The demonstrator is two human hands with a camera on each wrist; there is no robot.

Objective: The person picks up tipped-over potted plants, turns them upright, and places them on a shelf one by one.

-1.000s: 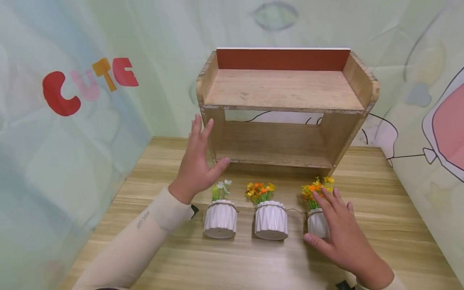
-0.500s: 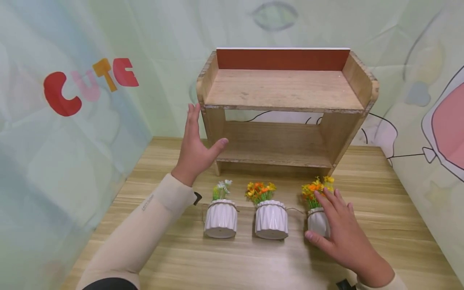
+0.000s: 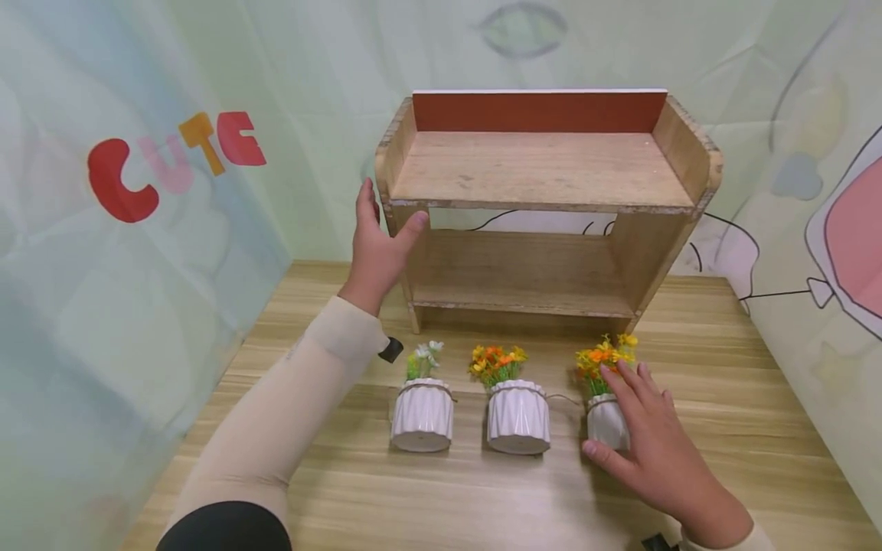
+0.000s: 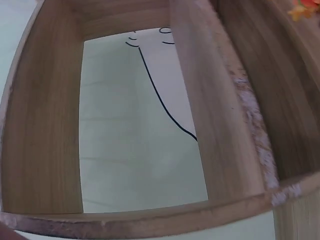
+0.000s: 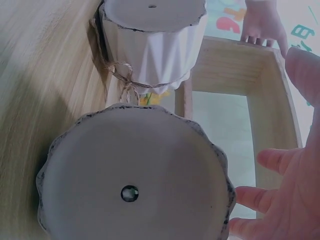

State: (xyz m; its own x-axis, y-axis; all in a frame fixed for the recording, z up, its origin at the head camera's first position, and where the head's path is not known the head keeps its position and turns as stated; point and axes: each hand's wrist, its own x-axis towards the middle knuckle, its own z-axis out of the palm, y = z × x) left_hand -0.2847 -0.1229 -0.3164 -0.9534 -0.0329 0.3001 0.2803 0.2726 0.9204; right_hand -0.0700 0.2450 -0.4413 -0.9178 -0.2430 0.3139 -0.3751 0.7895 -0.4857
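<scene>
A two-level wooden shelf with a red back stands at the table's rear. My left hand grips its left side panel just under the top board, thumb in front and fingers round the outer face; the right wrist view shows that left hand curled over the shelf edge. Three white ribbed pots of artificial flowers stand in a row in front: left pot, middle pot, right pot. My right hand lies spread over the right pot, fingers straight.
Twine is tied round the pots and runs between the middle pot and the right one. Printed fabric walls close in the wooden table at the left, back and right. The left wrist view shows only the shelf's boards.
My left hand rose from beside the shelf's lower left corner and closed on the left side panel near the top board. The right hand and the pots stayed put.
</scene>
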